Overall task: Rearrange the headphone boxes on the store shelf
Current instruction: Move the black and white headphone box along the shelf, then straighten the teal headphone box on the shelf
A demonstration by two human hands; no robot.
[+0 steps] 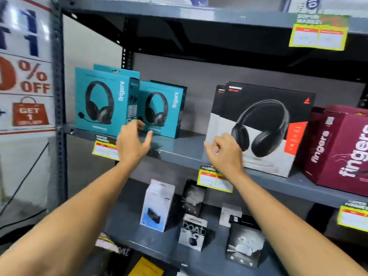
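Two teal headphone boxes stand upright at the left of the grey middle shelf [179, 148]: a front one [101, 100] with another behind it, and a smaller-looking one [162, 108] set further back to its right. My left hand [133, 142] hovers open just in front of the gap between them, fingers spread, holding nothing. At the shelf's right stands a black-and-white headphone box [264, 124] with a second like it behind. My right hand [225, 150] is at its lower left corner, fingers curled, thumb out; whether it touches the box is unclear.
A maroon box [342, 148] stands at the far right of the same shelf. The lower shelf holds several small earbud boxes [192, 232]. Yellow price tags [216, 179] hang on the shelf edges. A sale poster [25, 72] is at left.
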